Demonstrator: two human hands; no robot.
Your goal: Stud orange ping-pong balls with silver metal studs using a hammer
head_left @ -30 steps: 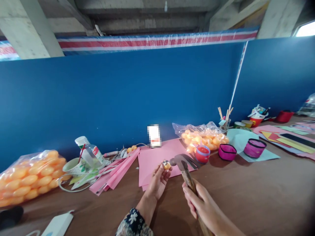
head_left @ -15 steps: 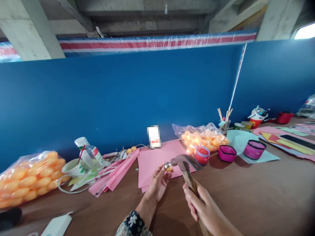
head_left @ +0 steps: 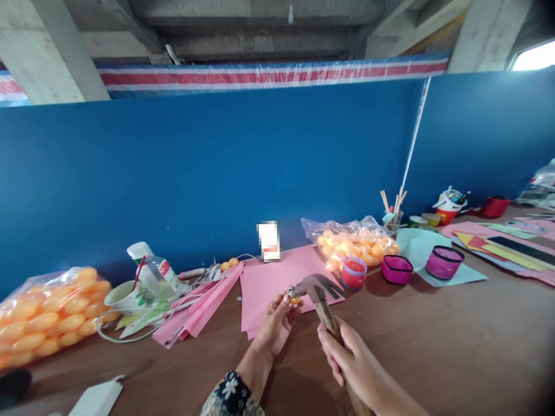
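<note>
My left hand (head_left: 277,318) pinches a small orange ball (head_left: 295,300) between thumb and fingers. A shiny silvery piece (head_left: 291,292) sits on the ball's upper side; its exact kind is too small to make out. My right hand (head_left: 347,349) is wrapped around the wooden handle of a claw hammer (head_left: 318,287). The hammer's striking face points left, right at the silvery piece; whether the two touch I cannot tell. Beneath the left hand's fingertips lie pink paper sheets (head_left: 269,289) on the brown table (head_left: 416,346).
Bags of orange balls (head_left: 52,315) (head_left: 353,245) lie at left and centre right. A red cup (head_left: 354,273) and purple fabric containers (head_left: 397,270) stand to the right. Left of centre are a plastic bottle (head_left: 158,268), cables and pink strips (head_left: 203,312). A blue partition (head_left: 277,156) rises behind.
The hammer's head has moved slightly left, closer over the ball and silvery piece. Both hands keep their grips. The whole view has shifted a little.
</note>
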